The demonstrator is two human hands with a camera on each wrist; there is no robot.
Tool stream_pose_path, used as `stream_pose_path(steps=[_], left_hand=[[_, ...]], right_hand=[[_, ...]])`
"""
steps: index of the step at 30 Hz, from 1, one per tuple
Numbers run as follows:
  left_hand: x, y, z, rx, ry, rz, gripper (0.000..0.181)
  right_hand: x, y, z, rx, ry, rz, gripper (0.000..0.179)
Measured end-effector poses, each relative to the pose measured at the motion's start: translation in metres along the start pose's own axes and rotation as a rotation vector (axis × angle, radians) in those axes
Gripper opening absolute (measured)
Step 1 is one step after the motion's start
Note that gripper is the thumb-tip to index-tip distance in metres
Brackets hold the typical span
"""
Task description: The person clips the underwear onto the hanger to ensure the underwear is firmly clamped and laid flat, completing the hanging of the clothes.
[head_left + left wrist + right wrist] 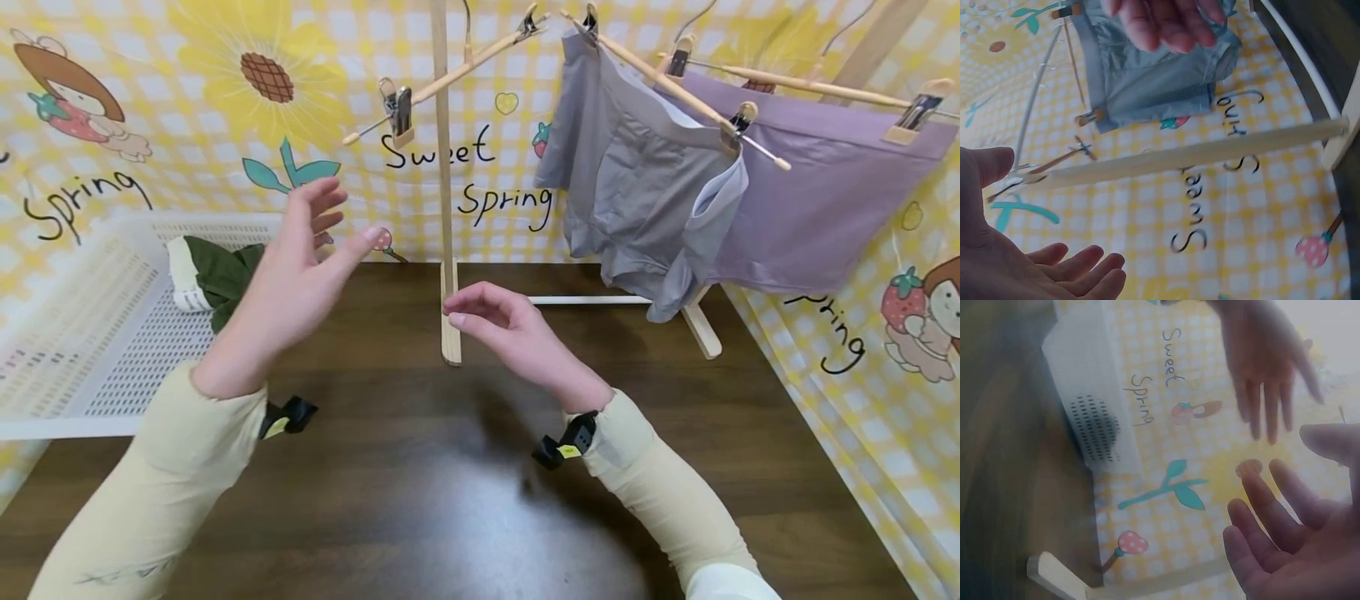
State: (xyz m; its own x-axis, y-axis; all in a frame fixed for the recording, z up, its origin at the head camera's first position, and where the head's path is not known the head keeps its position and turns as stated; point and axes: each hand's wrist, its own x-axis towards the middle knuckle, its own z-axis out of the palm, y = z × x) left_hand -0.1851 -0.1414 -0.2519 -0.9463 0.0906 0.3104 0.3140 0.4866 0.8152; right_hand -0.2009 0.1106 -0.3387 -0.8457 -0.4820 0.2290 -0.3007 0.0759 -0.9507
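My left hand [292, 279] is raised in front of the rack's left post, thumb and fingers spread, with nothing in it. Lower and further right, my right hand [525, 342] hovers over the table, fingers loosely bent and holding nothing. Nearest above them hangs a wooden clip hanger [480, 62] with no garment on its two clips. Grey boxer briefs [652, 167] hang clipped by the waistband from a second hanger. Behind these, a purple pair [810, 183] is clipped to another hanger. Both palms also appear empty in the wrist views, the left hand [1041, 262] with fingers apart.
A white plastic basket [135, 367] stands at the left, with a crumpled dark green garment [225, 271] that has a white band. The wooden rack's post [444, 167] rises from a foot on the dark table [420, 500]. Yellow checked cloth [360, 50] covers the wall behind.
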Motion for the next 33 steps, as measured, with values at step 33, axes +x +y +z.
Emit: stream_pose_path(steps=[33], left_hand=[[0.029,-0.077,-0.146,0.396,0.106,-0.407,0.09]], right_hand=[[0.064,-0.002,0.15,-0.77,-0.342,-0.275,0.053]])
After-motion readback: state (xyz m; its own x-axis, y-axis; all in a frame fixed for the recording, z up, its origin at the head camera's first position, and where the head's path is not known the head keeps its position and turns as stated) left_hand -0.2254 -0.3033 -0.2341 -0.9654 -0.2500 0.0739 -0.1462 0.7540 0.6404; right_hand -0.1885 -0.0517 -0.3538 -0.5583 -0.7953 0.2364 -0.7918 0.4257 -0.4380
